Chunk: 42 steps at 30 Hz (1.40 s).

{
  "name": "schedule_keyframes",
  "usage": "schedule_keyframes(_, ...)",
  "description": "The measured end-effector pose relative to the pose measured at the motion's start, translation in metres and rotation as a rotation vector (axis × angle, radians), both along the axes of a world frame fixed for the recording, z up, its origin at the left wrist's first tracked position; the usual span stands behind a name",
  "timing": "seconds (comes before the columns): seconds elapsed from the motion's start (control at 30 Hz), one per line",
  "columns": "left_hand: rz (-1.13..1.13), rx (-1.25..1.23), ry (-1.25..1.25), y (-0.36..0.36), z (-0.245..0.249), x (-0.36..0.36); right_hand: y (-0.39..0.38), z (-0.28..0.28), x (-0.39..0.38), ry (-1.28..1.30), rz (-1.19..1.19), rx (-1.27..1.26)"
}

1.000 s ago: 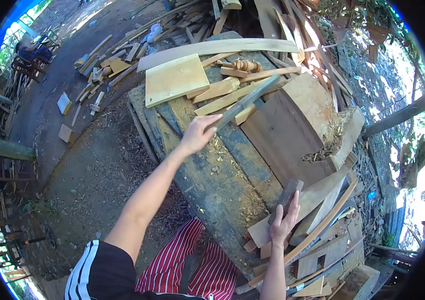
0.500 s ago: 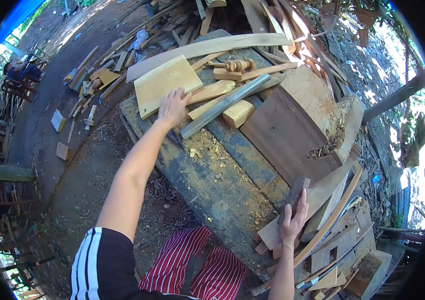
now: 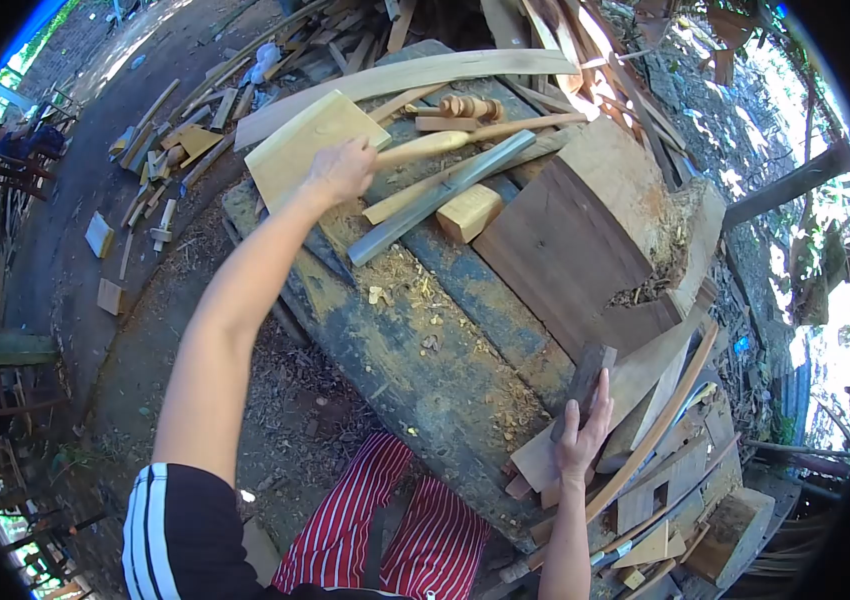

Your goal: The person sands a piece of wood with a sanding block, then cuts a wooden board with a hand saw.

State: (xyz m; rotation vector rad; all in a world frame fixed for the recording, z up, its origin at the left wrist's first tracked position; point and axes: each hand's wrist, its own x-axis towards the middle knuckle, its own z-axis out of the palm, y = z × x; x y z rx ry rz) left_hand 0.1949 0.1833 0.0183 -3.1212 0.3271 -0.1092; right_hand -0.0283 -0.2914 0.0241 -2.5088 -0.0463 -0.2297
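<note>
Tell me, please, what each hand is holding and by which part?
The left hand grips a pale wooden piece by its near end. The right hand holds a dark wooden block by its lower end.

left hand (image 3: 340, 170): pale strip (image 3: 430, 147); right hand (image 3: 580, 445): block (image 3: 586, 372)

Grips and edges out of sight

The left hand (image 3: 340, 170) covers the near end of the pale slat (image 3: 423, 147), and blur smears its fingers, so the grip cannot be read. The right hand (image 3: 583, 440), closed round the dark wooden block (image 3: 588, 372), hides its lower end. The red-striped cloth (image 3: 415, 530) runs off the bottom edge; a figure (image 3: 13, 140) at far left is too small to make out.
</note>
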Motion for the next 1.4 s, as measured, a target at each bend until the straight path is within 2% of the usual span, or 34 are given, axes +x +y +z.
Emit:
schedule_keyframes(0.07,0.072,-0.076,0.096,0.011,0.016,-0.004,0.002,-0.001,0.002,0.023,-0.008,0.017)
schedule_keyframes(0.17,-0.052,-0.193,-0.016,0.03,0.047,-0.022,0.0,-0.003,0.002,-0.09,0.007,-0.005)
schedule_keyframes(0.23,0.388,-1.202,0.305,0.029,0.078,-0.059,-0.001,-0.003,0.001,-0.074,0.012,-0.003)
schedule_keyframes(0.3,0.416,-1.629,0.284,0.039,0.077,-0.094,0.0,-0.001,0.002,-0.078,0.012,0.003)
schedule_keyframes(0.37,0.595,-1.729,0.413,0.037,0.082,-0.139,-0.001,-0.002,0.002,-0.082,0.016,0.001)
schedule_keyframes(0.5,0.65,-2.105,0.492,0.0,0.081,-0.253,-0.005,-0.003,-0.001,-0.069,0.023,0.007)
schedule_keyframes(0.6,0.814,-2.045,0.597,-0.08,0.08,-0.348,-0.006,0.0,0.001,-0.06,0.04,0.03)
schedule_keyframes(0.63,0.825,-1.949,0.754,-0.099,0.068,-0.388,-0.006,0.0,-0.001,-0.045,0.043,0.029)
schedule_keyframes(0.7,0.588,-1.564,1.158,-0.166,0.068,-0.427,-0.008,-0.002,0.0,-0.037,0.071,0.06)
schedule_keyframes(0.77,0.791,-2.03,1.011,-0.244,0.051,-0.474,-0.007,-0.003,-0.001,-0.019,0.095,0.085)
schedule_keyframes(0.8,0.812,-2.041,1.003,-0.27,0.039,-0.48,-0.007,-0.002,-0.002,-0.041,0.101,0.06)
schedule_keyframes(0.87,1.349,-2.208,0.564,-0.316,0.012,-0.488,-0.01,-0.006,-0.003,-0.07,0.121,0.041)
schedule_keyframes(0.97,1.42,-2.127,0.554,-0.349,0.012,-0.468,-0.01,-0.009,-0.003,-0.044,0.117,0.072)
schedule_keyframes(1.03,1.352,-2.399,0.473,-0.374,0.004,-0.466,-0.01,-0.009,-0.007,-0.02,0.134,0.07)
schedule_keyframes(1.07,1.366,-2.422,0.429,-0.387,0.001,-0.466,-0.011,-0.008,-0.007,-0.029,0.142,0.082)
schedule_keyframes(1.1,1.563,-2.299,0.315,-0.402,0.007,-0.454,-0.012,-0.006,-0.006,-0.046,0.148,0.095)
schedule_keyframes(1.17,1.584,-2.139,0.049,-0.415,0.007,-0.446,-0.016,-0.009,-0.004,-0.088,0.175,0.095)
schedule_keyframes(1.3,1.563,-1.975,0.015,-0.388,-0.013,-0.447,-0.017,-0.01,-0.005,-0.054,0.167,0.16)
schedule_keyframes(1.37,1.442,-1.992,0.004,-0.37,-0.023,-0.438,-0.016,-0.01,-0.006,-0.041,0.16,0.154)
schedule_keyframes(1.4,1.435,-1.987,-0.086,-0.364,-0.025,-0.426,-0.016,-0.01,-0.006,-0.032,0.167,0.154)
